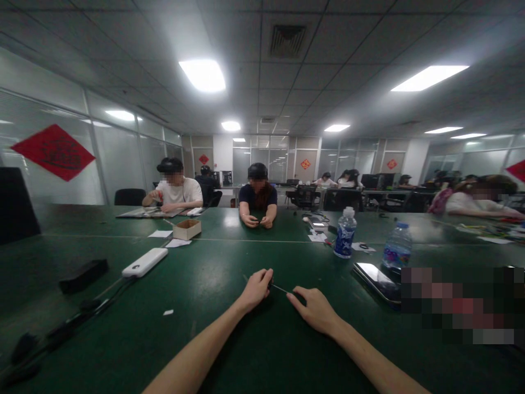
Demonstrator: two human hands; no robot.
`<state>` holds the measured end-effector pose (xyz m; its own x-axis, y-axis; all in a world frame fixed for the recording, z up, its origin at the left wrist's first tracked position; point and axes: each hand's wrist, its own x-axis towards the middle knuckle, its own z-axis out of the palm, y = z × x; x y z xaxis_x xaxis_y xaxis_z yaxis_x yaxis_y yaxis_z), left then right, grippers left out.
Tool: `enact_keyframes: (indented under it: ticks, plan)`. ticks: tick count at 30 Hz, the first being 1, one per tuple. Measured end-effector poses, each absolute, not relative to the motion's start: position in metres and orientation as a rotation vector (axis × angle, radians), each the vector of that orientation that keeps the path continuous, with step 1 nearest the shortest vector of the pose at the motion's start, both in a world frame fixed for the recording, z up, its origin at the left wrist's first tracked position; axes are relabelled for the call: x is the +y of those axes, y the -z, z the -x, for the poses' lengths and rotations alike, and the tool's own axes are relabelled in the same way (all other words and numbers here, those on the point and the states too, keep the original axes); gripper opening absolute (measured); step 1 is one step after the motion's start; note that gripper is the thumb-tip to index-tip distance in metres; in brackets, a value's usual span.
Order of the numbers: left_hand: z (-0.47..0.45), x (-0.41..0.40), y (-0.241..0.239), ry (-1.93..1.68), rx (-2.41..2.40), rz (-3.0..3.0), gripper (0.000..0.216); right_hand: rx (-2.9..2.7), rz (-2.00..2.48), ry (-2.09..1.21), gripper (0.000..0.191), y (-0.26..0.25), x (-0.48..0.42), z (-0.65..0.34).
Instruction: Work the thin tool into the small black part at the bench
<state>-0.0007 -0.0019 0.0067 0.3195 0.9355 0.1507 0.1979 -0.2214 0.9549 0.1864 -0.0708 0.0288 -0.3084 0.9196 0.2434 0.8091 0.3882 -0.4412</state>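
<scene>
My left hand (257, 288) rests on the green table (213, 306) with its fingers curled round a small dark object that I cannot name. A thin dark strand (281, 288) runs from it to my right hand (314, 309), whose fingertips pinch the strand's other end. Both forearms reach in from the bottom edge. The two hands are about a hand's width apart.
A white power bank (144, 262) and a black box (83, 275) lie left. Two water bottles (345, 232) (397, 251) and a phone (377, 280) are right. A small cardboard box (187, 229) sits ahead. Other people sit across the table.
</scene>
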Motion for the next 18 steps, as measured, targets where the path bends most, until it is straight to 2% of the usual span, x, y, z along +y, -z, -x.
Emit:
enact_keyframes:
  ticks: [18]
  plan:
    - [0.0023, 0.003, -0.0058, -0.971, 1.091, -1.576, 0.05, -2.123, 1.536, -0.272, 0.037, -0.0251, -0.0707, -0.1795]
